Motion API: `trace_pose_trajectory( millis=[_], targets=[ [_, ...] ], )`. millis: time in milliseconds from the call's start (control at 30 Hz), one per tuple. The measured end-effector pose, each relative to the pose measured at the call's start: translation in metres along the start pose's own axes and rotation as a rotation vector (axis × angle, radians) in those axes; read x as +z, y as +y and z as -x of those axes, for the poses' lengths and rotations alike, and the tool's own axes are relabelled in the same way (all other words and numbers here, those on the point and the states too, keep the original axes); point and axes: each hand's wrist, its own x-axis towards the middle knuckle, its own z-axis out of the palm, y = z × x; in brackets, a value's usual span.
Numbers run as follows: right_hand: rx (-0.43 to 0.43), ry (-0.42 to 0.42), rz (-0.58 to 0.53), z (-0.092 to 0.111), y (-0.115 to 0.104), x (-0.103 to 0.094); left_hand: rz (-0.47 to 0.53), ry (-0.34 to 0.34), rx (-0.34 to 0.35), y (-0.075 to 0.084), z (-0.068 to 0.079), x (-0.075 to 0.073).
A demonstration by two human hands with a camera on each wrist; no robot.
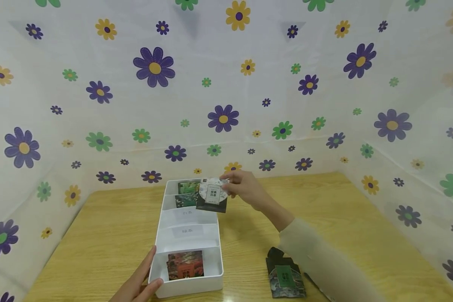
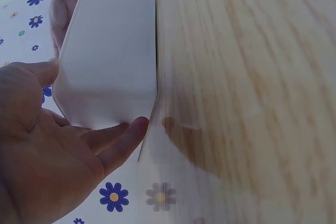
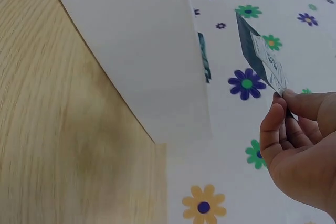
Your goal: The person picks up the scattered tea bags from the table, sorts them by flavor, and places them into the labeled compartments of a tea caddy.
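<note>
My right hand (image 1: pixel 245 188) pinches a white-and-black tea packet (image 1: pixel 213 195) by its right edge, above the far half of a white divided box (image 1: pixel 188 287). The right wrist view shows the packet (image 3: pixel 262 56) tilted, between thumb and fingers. At the box's near left corner, my left hand (image 1: pixel 137 283) grips the wall; the left wrist view has its thumb and fingers (image 2: pixel 118 145) on different sides of the box (image 2: pixel 107 40). Red tea packets (image 1: pixel 186 265) lie in the nearest compartment. Green packets (image 1: pixel 186 200) are in the far ones, partly hidden behind the held packet.
Dark tea packets with a green label (image 1: pixel 285 277) lie on the wooden table (image 1: pixel 109 235) right of the box, partly covered by the right sleeve (image 1: pixel 317 256). Paper labels (image 1: pixel 187 231) mark two middle compartments. A flower-printed sheet (image 1: pixel 196 96) stands around the back and sides.
</note>
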Motion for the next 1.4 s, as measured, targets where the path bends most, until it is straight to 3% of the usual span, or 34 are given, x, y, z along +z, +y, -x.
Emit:
trace_pose_trajectory(
  millis=[100,333,467,700,1167,1400],
  targets=[
    [-0.016,-0.015,0.001,-0.005,-0.003,0.012,0.002,-0.005,-0.002,0.000,-0.001,-0.001],
    [-0.052,-0.026,0.020,-0.029,0.031,0.035,0.023,-0.022,-0.007,-0.001,-0.001,-0.001],
    [-0.059,-0.023,0.065,-0.031,0.036,0.047,0.028,-0.017,0.005,-0.002,0.000,0.000],
    [-0.094,-0.061,0.220,-0.027,0.035,0.060,0.009,-0.001,0.042,-0.004,0.001,0.001],
    [-0.079,-0.172,0.321,-0.023,0.027,0.077,0.026,-0.055,0.018,-0.003,-0.001,-0.002],
    [-0.102,-0.180,0.428,-0.022,0.026,0.083,0.042,-0.065,0.028,-0.004,-0.002,-0.002]
  ],
)
